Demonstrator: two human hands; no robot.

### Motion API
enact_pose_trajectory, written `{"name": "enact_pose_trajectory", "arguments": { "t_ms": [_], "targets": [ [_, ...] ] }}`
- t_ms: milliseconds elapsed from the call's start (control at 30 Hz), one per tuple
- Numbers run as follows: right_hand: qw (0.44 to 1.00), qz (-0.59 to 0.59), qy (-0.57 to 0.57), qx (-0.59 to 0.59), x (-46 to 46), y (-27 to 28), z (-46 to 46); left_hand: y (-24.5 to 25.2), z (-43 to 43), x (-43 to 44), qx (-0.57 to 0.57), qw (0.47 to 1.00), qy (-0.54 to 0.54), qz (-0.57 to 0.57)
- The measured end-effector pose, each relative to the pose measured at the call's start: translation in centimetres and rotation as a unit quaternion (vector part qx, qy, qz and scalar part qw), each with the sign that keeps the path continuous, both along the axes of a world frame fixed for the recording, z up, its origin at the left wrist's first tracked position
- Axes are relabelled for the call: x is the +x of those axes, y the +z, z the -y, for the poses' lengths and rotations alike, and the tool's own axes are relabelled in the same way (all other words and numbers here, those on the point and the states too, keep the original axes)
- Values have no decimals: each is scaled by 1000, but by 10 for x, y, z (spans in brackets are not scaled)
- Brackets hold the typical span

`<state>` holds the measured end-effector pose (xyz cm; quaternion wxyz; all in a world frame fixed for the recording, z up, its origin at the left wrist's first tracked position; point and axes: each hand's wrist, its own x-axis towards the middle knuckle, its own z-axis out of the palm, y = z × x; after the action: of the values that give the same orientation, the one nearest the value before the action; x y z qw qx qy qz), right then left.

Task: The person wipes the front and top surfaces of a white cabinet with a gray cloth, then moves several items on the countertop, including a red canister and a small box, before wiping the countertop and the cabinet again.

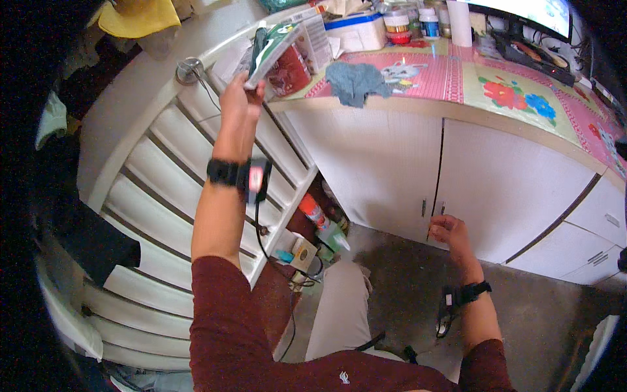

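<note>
My left hand (241,100) is raised at the counter's left end, shut on a green-and-white packet (278,45). A dark green tube (258,46) with a pale cap stands up along the packet's left side; I cannot tell if the same fingers grip it. Behind the packet is a red container (290,71), partly covered. My right hand (448,231) hangs before the white cabinet doors (387,161), close to their handles. Its fingers are loosely bent and nothing shows in them. A grey-blue cloth (356,81) lies crumpled at the counter's front edge.
A floral-covered counter (431,83) carries a white box with a blue lid (355,32), several jars (397,24) and a monitor (534,14). White slatted furniture (161,196) stands at left. Bottles and boxes (313,240) crowd the floor beside it. A cable (257,220) trails from my left wrist.
</note>
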<state>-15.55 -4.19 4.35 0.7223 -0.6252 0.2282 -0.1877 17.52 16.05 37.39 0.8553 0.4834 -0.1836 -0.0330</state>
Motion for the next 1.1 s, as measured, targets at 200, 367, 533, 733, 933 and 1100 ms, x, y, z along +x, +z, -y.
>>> {"name": "enact_pose_trajectory", "arguments": {
  "t_ms": [200,367,533,733,933,1100],
  "targets": [
    [999,40,15,14,0,6,-14,-120,-34,-135,85,978,-166,92],
    [935,183,168,254,-9,17,-19,-208,-4,-182,247,936,-250,15],
    [925,177,203,269,-20,24,-23,-259,8,-179,383,870,-311,4],
    [969,76,103,212,-17,16,-21,-267,10,-170,401,831,-386,-17],
    [993,19,-9,116,-46,2,-5,-320,-62,-95,316,886,-321,-106],
    [961,118,-25,248,-79,8,10,-470,-154,-71,465,856,-143,-172]
  ]
}}
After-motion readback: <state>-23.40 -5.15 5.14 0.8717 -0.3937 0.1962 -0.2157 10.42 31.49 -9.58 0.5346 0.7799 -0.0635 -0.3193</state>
